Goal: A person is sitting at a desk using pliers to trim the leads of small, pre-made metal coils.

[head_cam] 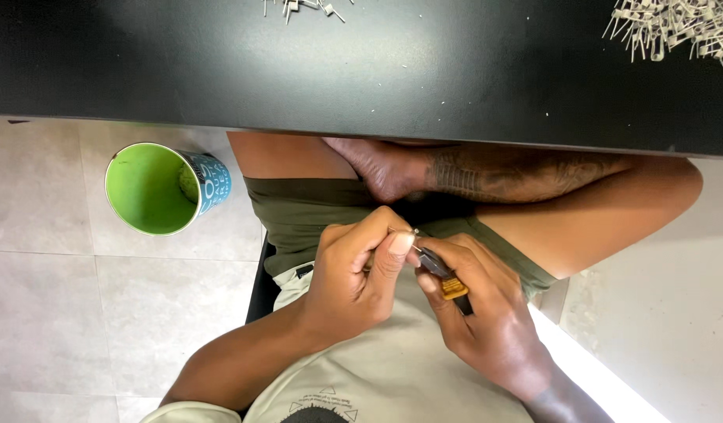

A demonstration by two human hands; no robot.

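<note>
Over the lap, below the black tabletop (424,78) edge, the right hand (487,313) has its fingers clamped on small pliers (443,276) with a yellow-banded handle; their long axis runs up-left to a tiny metal piece (415,233). The left hand (357,270) pinches that piece at the tip (both hands meet there). A green-lined cup (154,188) with a blue printed wall lies on the floor at left; metal clips (675,27) are heaped at the tabletop's far right.
</note>
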